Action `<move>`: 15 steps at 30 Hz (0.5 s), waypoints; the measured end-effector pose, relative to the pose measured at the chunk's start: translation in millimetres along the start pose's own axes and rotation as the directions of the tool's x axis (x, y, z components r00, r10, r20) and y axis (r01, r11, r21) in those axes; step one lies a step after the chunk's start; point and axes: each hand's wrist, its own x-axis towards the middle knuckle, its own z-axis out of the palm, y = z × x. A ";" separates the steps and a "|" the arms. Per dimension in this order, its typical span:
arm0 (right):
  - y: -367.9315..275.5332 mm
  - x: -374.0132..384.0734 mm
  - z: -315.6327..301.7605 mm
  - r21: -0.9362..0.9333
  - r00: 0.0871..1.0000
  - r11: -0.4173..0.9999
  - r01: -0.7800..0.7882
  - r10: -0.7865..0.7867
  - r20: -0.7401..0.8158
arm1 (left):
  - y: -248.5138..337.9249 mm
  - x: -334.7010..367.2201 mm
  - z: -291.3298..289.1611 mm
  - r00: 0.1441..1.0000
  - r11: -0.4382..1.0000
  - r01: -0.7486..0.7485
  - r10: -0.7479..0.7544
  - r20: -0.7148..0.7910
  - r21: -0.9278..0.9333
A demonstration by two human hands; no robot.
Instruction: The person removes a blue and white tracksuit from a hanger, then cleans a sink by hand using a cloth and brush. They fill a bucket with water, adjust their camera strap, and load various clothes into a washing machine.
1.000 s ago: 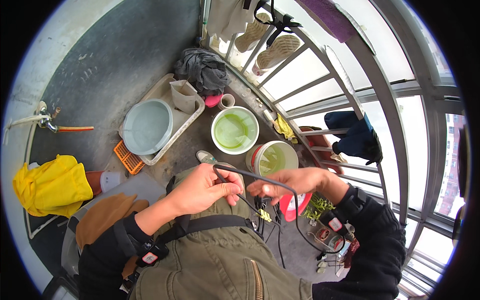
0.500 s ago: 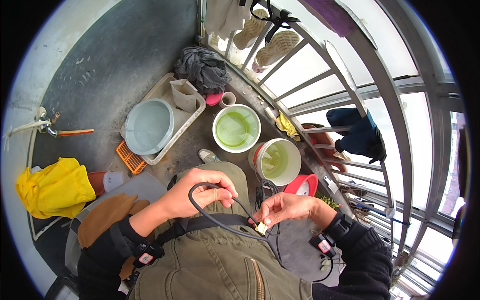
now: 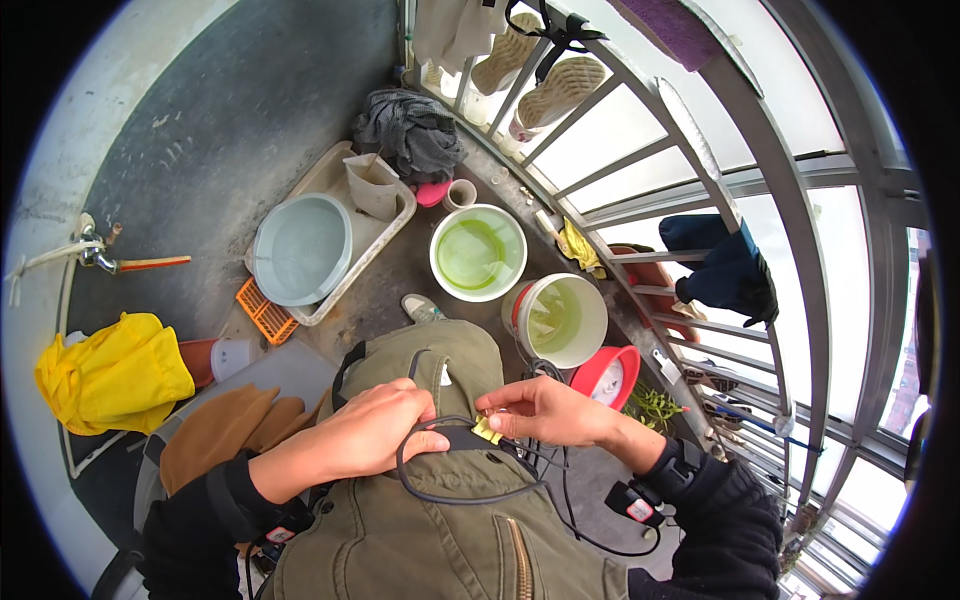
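Observation:
My left hand [image 3: 370,428] is closed at my lap, its fingertips on a loop of black cable [image 3: 470,500]. The loop hangs in front of my olive-green clothing [image 3: 420,545]. Beside it on the right, my right hand [image 3: 550,412] pinches a small yellow piece [image 3: 487,430] by the cable. I cannot make out whether that piece is a tag or a plug. More dark strands bunch below my right fingers and trail down toward the floor. A black strap crosses my waist behind the loop.
Ahead stand a white basin [image 3: 479,225] and a bucket [image 3: 568,320], both with greenish liquid. A grey-blue basin [image 3: 300,250] rests on a tray [image 3: 385,245]. A red basin [image 3: 620,372] is at right, near railings [image 3: 640,160]. A yellow cloth [image 3: 115,375] hangs left, below a tap [image 3: 95,250].
My left hand has come down and its fingers have turned downward. The cable loop has dropped lower. My right hand has shifted slightly left and up with the yellow piece.

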 end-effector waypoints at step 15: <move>15.4 15.4 -10.5 0.320 0.999 0.947 0.040 -0.030 -0.035 | -9.5 22.5 22.4 0.998 0.997 -0.068 0.068 -0.008 0.032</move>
